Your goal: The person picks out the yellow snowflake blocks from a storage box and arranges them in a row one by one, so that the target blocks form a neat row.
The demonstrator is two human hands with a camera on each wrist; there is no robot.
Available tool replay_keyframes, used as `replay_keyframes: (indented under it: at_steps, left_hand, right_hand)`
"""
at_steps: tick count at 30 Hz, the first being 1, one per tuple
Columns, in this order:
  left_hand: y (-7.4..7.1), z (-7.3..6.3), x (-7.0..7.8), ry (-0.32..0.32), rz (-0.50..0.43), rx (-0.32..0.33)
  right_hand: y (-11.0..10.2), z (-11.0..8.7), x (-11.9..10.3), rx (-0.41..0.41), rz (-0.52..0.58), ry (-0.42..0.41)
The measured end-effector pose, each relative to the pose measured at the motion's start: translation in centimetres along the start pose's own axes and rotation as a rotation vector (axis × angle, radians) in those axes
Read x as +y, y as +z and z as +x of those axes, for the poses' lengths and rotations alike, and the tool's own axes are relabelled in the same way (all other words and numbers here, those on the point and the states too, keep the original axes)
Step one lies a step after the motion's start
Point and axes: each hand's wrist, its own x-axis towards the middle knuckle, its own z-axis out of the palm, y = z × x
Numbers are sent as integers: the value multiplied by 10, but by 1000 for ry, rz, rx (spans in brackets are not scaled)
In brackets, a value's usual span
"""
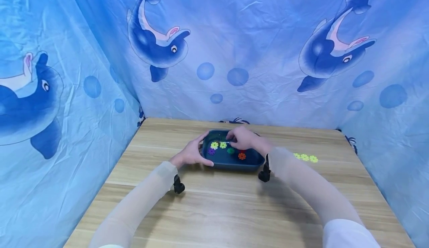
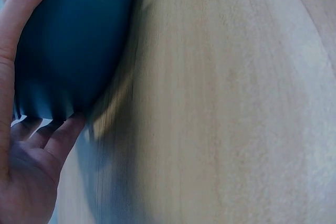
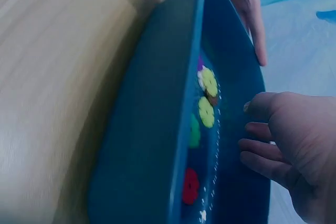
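Note:
A dark blue plastic basin (image 1: 234, 165) lies on the wooden table, with flower-shaped plastic pieces inside. My left hand (image 1: 192, 153) grips its left end, thumb along the near side and fingers on the far side. Over the far part of the basin is my right hand (image 1: 243, 137), its fingers loosely bent and nothing visible between them. Within lie two yellow flower pieces (image 3: 206, 112), a purple one (image 1: 211, 151), a green one (image 1: 230, 150) and an orange-red one (image 1: 242, 156). White and brown pieces partly show beneath a yellow one in the right wrist view.
Right of the basin, a row of yellow flower pieces (image 1: 304, 157) lies on the wooden table (image 1: 214, 210), partly hidden by the right forearm. A blue cloth with dolphins (image 1: 218, 47) hangs behind the table and along both sides.

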Motion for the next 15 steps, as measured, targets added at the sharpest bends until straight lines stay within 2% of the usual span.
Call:
replay_keyframes:
  at_steps: [3, 8, 15]
  left_hand:
    - [-1, 0, 0, 2, 2, 1]
    - [-1, 1, -1, 4, 14, -4]
    - [-2, 0, -6, 17, -21, -10]
  right_hand:
    - [8, 9, -5, -16, 17, 1]
    - [21, 19, -10, -50, 70, 52]
    - [34, 28, -15, -33, 76, 44]
